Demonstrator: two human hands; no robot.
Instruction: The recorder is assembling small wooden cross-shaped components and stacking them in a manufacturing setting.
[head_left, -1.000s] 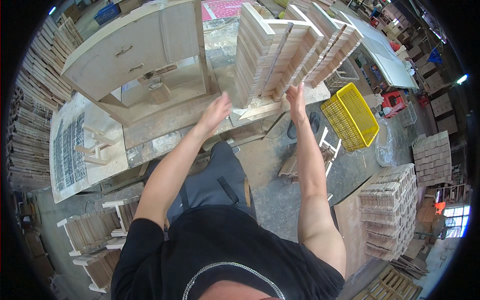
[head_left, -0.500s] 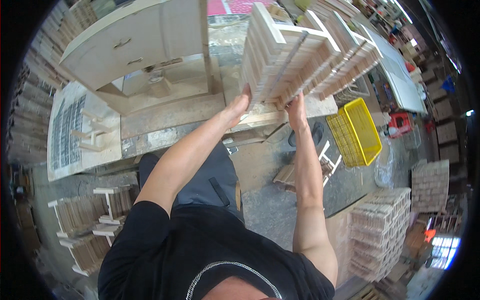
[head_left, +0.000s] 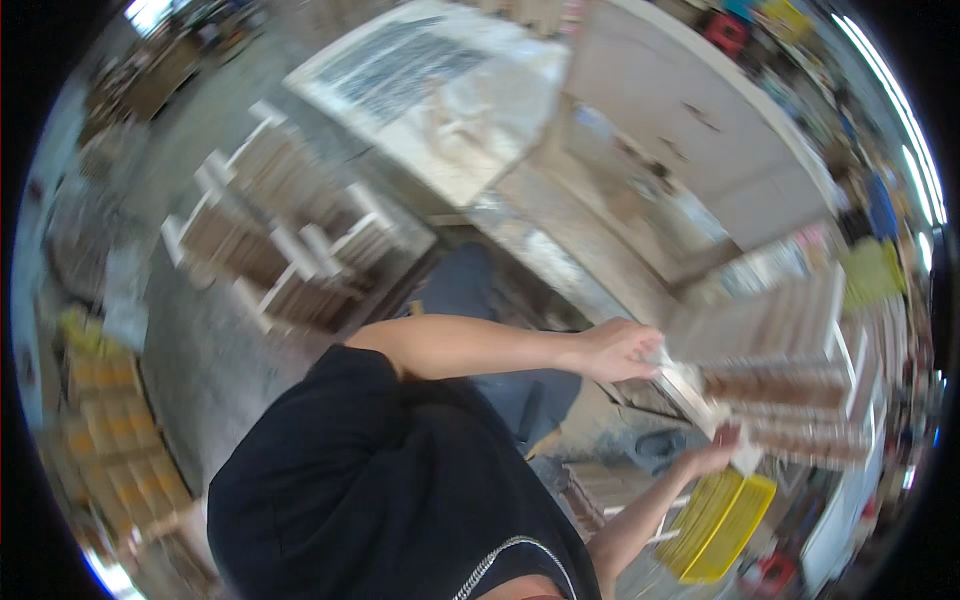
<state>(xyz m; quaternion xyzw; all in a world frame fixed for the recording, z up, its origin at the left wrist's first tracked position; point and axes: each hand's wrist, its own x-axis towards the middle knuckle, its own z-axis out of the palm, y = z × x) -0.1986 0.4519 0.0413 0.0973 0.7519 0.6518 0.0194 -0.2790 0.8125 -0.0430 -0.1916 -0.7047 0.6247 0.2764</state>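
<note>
A pale wooden piece (head_left: 690,393) spans the space between my two hands, smeared by motion. Closed round its upper left end is my left hand (head_left: 622,350). My right hand (head_left: 714,452) grips near its other end, lower and farther right. Just beyond the piece, on the workbench, stand stacks of slatted wooden parts (head_left: 785,385) with white edges, close to both hands. Whether the held piece touches the stacks or the bench I cannot tell.
A large wooden housing (head_left: 700,130) with two handles stands on the bench (head_left: 530,215). More stacked wooden parts (head_left: 270,225) sit at the left. A yellow plastic crate (head_left: 725,525) is on the floor below my right hand. Cartons (head_left: 115,440) are piled at the far left.
The view has swung toward the left. My hands have come from the base of the stacks to a pale wooden piece in front of them, with the left hand higher.
</note>
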